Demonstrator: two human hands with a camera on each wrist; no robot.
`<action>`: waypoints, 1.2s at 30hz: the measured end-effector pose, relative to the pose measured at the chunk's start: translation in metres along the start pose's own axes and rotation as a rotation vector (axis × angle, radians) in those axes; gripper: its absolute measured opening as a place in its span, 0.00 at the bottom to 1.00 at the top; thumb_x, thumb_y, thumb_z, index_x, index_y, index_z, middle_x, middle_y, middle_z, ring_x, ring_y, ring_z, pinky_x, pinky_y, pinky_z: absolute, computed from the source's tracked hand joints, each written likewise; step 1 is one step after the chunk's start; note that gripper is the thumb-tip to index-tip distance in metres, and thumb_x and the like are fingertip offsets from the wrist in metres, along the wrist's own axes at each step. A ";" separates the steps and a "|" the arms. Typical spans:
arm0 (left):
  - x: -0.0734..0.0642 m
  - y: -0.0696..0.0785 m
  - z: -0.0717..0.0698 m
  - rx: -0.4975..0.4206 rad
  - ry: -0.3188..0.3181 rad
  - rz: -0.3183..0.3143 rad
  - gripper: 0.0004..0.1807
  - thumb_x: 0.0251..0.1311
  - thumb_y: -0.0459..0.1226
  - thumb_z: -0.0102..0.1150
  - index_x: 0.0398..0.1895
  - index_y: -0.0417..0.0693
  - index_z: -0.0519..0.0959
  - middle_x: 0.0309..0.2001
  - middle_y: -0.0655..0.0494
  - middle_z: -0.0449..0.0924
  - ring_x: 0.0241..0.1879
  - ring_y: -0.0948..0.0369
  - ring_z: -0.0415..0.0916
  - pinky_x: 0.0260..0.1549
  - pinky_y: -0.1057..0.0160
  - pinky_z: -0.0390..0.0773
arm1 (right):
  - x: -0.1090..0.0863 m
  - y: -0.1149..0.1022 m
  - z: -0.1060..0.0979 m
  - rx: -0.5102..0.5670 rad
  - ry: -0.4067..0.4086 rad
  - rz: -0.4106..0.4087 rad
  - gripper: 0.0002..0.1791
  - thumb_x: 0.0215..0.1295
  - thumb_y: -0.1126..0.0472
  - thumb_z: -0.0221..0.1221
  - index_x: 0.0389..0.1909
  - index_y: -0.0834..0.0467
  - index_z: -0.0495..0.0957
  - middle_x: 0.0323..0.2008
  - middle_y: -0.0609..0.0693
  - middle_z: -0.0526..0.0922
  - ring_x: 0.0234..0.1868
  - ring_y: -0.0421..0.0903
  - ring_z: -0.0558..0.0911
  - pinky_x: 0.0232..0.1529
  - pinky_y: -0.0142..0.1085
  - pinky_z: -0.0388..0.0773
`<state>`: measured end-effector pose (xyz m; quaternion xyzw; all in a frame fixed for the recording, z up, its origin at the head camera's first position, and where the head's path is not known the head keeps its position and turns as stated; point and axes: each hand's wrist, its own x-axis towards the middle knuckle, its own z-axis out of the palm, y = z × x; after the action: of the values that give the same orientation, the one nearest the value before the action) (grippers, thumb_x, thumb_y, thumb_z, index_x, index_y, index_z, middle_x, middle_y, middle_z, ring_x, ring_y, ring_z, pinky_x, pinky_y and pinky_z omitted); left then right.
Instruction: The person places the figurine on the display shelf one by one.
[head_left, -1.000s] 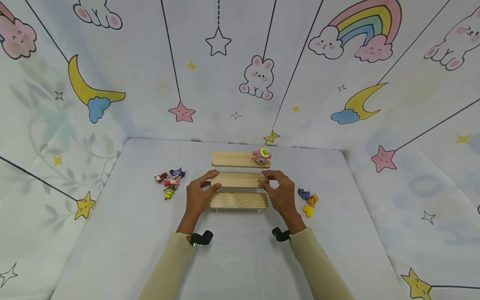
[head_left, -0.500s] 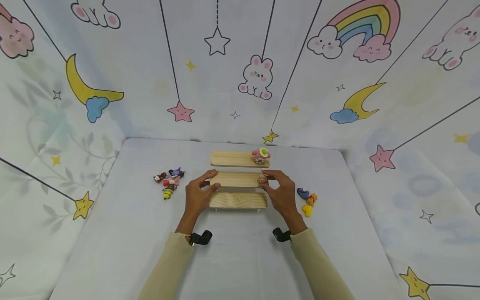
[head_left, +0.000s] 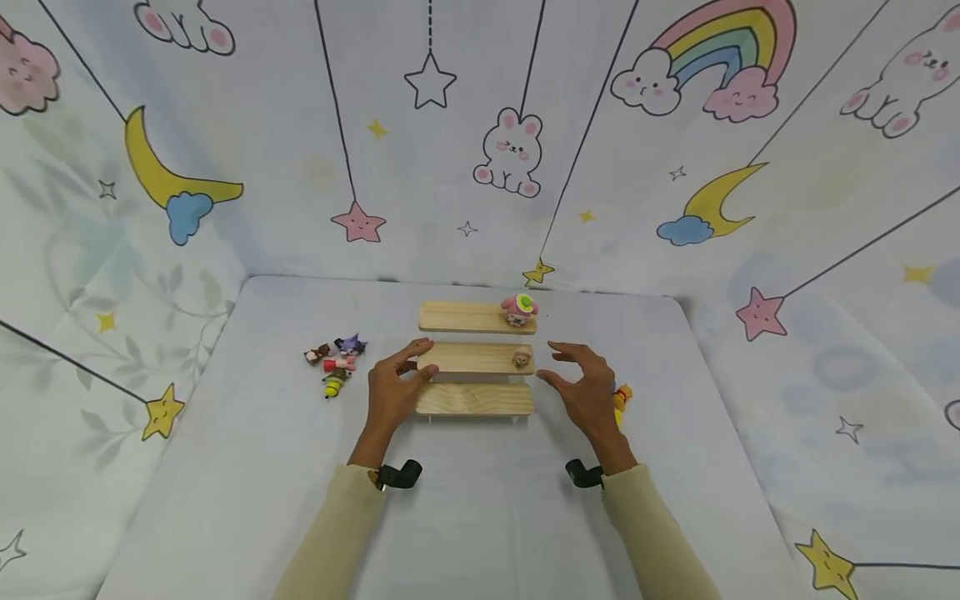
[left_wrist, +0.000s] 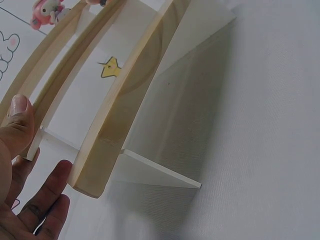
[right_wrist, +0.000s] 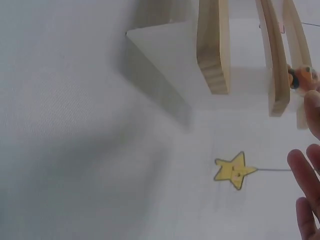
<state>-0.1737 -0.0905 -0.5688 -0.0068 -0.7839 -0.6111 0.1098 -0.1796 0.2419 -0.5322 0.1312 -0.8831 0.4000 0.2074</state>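
A three-tier wooden display shelf (head_left: pixel 465 358) with clear side supports stands on the table. My left hand (head_left: pixel 392 390) grips the left end of its middle plank, thumb on the front and fingers behind. At the right end of that plank sits a small brown-and-orange figurine (head_left: pixel 522 358). My right hand (head_left: pixel 588 392) is just right of it, thumb and fingers spread apart with nothing between them. A pink-hooded figurine (head_left: pixel 519 310) stands on the right end of the top plank. In the right wrist view the small figurine (right_wrist: pixel 301 79) sits close to my thumb, its far side partly hidden.
Several small figurines (head_left: pixel 335 367) lie in a cluster left of the shelf. An orange-and-yellow figurine (head_left: pixel 622 398) lies to the right, partly hidden behind my right hand. A printed cloth backdrop (head_left: pixel 450 167) rises behind the table (head_left: pixel 480 517).
My right hand has let go of the small figurine and moved right, leaving it on the middle plank. It now covers part of the right-hand cluster. My left hand keeps its grip.
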 end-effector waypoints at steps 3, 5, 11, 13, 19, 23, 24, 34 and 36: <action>0.001 -0.001 -0.001 -0.003 0.001 0.008 0.25 0.60 0.43 0.77 0.62 0.57 0.87 0.67 0.59 0.84 0.47 0.48 0.90 0.62 0.43 0.83 | -0.001 0.006 -0.008 -0.016 0.017 0.010 0.32 0.52 0.59 0.82 0.61 0.52 0.86 0.52 0.55 0.91 0.51 0.54 0.90 0.63 0.55 0.72; 0.001 -0.001 -0.001 -0.002 0.000 0.010 0.24 0.61 0.42 0.77 0.62 0.58 0.87 0.67 0.59 0.84 0.47 0.48 0.90 0.62 0.44 0.83 | -0.002 0.011 -0.014 -0.037 0.031 0.017 0.31 0.52 0.59 0.82 0.60 0.52 0.86 0.51 0.55 0.91 0.50 0.53 0.90 0.62 0.54 0.72; 0.002 0.000 -0.002 0.006 -0.003 0.008 0.24 0.61 0.41 0.77 0.62 0.59 0.87 0.67 0.59 0.84 0.47 0.48 0.90 0.62 0.44 0.83 | -0.007 0.028 -0.030 -0.066 0.064 0.061 0.30 0.54 0.60 0.81 0.60 0.51 0.87 0.50 0.55 0.91 0.50 0.55 0.90 0.61 0.54 0.70; 0.003 0.001 -0.002 0.005 -0.001 0.009 0.25 0.61 0.39 0.77 0.62 0.58 0.87 0.67 0.58 0.84 0.47 0.47 0.90 0.62 0.43 0.83 | -0.009 0.034 -0.035 -0.062 0.074 0.078 0.29 0.54 0.61 0.81 0.59 0.51 0.87 0.49 0.54 0.91 0.49 0.55 0.90 0.62 0.55 0.69; 0.003 0.002 -0.001 0.006 -0.001 -0.005 0.25 0.60 0.40 0.77 0.62 0.59 0.87 0.67 0.59 0.84 0.46 0.48 0.90 0.62 0.44 0.83 | -0.015 0.055 -0.048 -0.086 0.082 0.147 0.27 0.56 0.64 0.79 0.59 0.53 0.87 0.49 0.57 0.91 0.50 0.61 0.89 0.68 0.64 0.68; 0.002 0.002 0.000 0.002 -0.004 -0.016 0.25 0.60 0.41 0.77 0.63 0.55 0.87 0.67 0.58 0.84 0.47 0.47 0.90 0.62 0.44 0.83 | -0.020 0.070 -0.053 -0.114 0.086 0.228 0.25 0.61 0.66 0.76 0.60 0.55 0.86 0.51 0.60 0.89 0.51 0.62 0.89 0.70 0.66 0.70; 0.002 0.002 0.000 0.001 -0.006 -0.017 0.26 0.61 0.41 0.77 0.63 0.54 0.87 0.67 0.58 0.84 0.47 0.47 0.90 0.62 0.43 0.83 | -0.022 0.074 -0.054 -0.126 0.088 0.251 0.24 0.62 0.66 0.75 0.60 0.56 0.86 0.52 0.61 0.89 0.51 0.62 0.89 0.70 0.65 0.71; 0.002 0.002 0.000 0.008 -0.005 -0.031 0.25 0.61 0.42 0.77 0.63 0.58 0.87 0.67 0.59 0.84 0.47 0.48 0.89 0.62 0.43 0.83 | -0.027 0.097 -0.057 -0.234 0.063 0.385 0.19 0.69 0.68 0.70 0.60 0.60 0.85 0.55 0.62 0.87 0.54 0.64 0.88 0.61 0.61 0.81; 0.002 0.002 0.000 0.010 -0.006 -0.032 0.25 0.61 0.41 0.77 0.63 0.60 0.87 0.67 0.59 0.84 0.48 0.47 0.89 0.62 0.44 0.83 | -0.028 0.100 -0.056 -0.226 0.045 0.414 0.20 0.69 0.68 0.70 0.61 0.59 0.84 0.56 0.62 0.87 0.54 0.64 0.88 0.61 0.60 0.81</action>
<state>-0.1752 -0.0904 -0.5664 0.0044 -0.7872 -0.6090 0.0975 -0.1803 0.3510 -0.5770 -0.0855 -0.9254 0.3355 0.1540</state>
